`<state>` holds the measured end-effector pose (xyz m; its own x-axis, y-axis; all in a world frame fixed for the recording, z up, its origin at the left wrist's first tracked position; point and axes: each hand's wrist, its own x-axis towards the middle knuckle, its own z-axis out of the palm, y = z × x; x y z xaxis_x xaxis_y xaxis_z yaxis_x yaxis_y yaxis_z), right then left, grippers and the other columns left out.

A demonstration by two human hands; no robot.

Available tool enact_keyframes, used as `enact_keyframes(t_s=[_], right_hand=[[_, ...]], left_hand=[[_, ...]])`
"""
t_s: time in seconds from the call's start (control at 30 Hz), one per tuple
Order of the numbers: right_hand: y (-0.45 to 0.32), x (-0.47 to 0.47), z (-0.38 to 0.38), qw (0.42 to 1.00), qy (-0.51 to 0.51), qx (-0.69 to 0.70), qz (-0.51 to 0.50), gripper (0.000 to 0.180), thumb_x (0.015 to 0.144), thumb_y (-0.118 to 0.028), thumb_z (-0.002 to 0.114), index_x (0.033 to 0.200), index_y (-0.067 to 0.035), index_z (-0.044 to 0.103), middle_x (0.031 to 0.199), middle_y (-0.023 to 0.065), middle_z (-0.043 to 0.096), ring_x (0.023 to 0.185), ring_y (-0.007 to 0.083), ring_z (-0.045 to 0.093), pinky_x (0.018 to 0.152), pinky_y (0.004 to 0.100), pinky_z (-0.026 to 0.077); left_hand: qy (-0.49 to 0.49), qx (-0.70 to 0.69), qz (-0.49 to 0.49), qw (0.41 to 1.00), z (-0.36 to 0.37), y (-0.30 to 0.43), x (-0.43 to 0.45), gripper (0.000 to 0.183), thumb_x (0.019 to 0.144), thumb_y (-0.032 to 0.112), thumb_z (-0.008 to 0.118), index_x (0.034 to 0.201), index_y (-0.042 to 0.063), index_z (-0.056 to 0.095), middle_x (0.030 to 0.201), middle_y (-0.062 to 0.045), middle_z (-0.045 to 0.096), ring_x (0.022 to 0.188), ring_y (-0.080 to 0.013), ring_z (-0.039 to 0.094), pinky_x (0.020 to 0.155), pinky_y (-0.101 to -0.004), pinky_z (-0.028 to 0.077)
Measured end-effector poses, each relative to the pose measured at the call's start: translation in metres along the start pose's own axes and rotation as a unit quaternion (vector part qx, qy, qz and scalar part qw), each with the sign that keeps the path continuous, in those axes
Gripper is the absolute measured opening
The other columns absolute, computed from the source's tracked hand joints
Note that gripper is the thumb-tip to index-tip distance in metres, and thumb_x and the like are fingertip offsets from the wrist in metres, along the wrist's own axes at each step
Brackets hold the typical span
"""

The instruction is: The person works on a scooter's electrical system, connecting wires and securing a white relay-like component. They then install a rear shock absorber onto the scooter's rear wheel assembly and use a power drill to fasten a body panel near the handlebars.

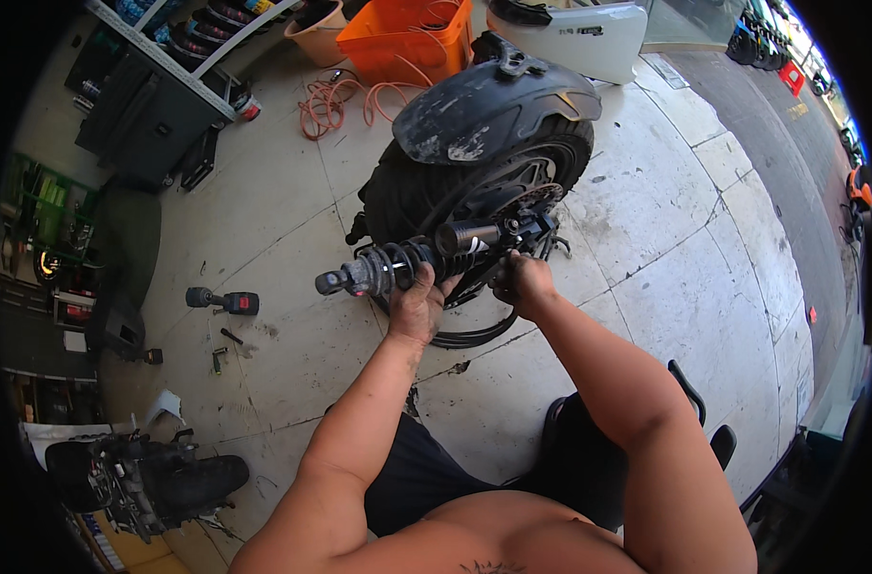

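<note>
Before me a scooter wheel [482, 176] with a black tyre stands on the floor under a scuffed dark mudguard [479, 107]. A coil-spring shock absorber [378, 269] with a black reservoir cylinder [468, 237] lies across the near side of the wheel. My left hand [418, 305] grips the shock's spring body from below. At the shock's right end, my right hand [520, 283] has its fingers curled near the mounting bracket [529, 229]; what they pinch, if anything, is hidden. A brake disc [547, 195] shows behind the bracket.
An impact wrench [224, 301] and a few small tools [220, 351] lie on the tiled floor to the left. Farther off stand an orange bin [407, 43], a coiled orange hose [328, 107] and a white panel [593, 43]. A partly stripped vehicle [149, 481] sits lower left.
</note>
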<state>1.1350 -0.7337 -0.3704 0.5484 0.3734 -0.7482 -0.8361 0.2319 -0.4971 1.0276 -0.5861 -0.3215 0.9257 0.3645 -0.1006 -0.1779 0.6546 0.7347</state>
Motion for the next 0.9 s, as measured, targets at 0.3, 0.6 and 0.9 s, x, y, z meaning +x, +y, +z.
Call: enact_keyframes(t_s=[0.3,0.6,0.9], right_hand=[[0.000,-0.006,0.002,0.984,0.051,-0.153,-0.076,0.029,0.096,-0.031,0.049,0.103,-0.004,0.052,0.079,0.0055,0.057,0.069,0.0210,0.058,0.062,0.0338,0.049],[0.003,0.000,-0.002,0.996,0.026,-0.086,-0.024,0.024,0.096,-0.028,0.049,0.101,-0.005,0.053,0.081,0.0071,0.060,0.070,0.0211,0.060,0.061,0.0373,0.048],[0.007,0.003,-0.002,0.996,0.008,-0.068,-0.065,0.031,0.099,-0.035,0.043,0.085,-0.008,0.051,0.066,0.0060,0.052,0.060,0.0244,0.059,0.049,0.0314,0.042]], left_hand=[[0.067,-0.052,0.008,0.996,0.007,-0.007,-0.009,0.049,0.085,0.025,0.071,0.124,0.008,0.047,0.125,-0.007,0.053,0.117,-0.0268,0.053,0.103,-0.0524,0.041],[0.055,-0.044,-0.010,0.997,-0.003,-0.010,-0.008,0.060,0.084,0.030,0.071,0.132,0.010,0.042,0.133,-0.007,0.048,0.123,-0.0273,0.048,0.106,-0.0555,0.037],[0.052,-0.042,0.002,0.998,0.002,-0.008,-0.007,0.057,0.084,0.029,0.072,0.128,0.008,0.044,0.129,-0.009,0.050,0.121,-0.0278,0.050,0.104,-0.0542,0.040]])
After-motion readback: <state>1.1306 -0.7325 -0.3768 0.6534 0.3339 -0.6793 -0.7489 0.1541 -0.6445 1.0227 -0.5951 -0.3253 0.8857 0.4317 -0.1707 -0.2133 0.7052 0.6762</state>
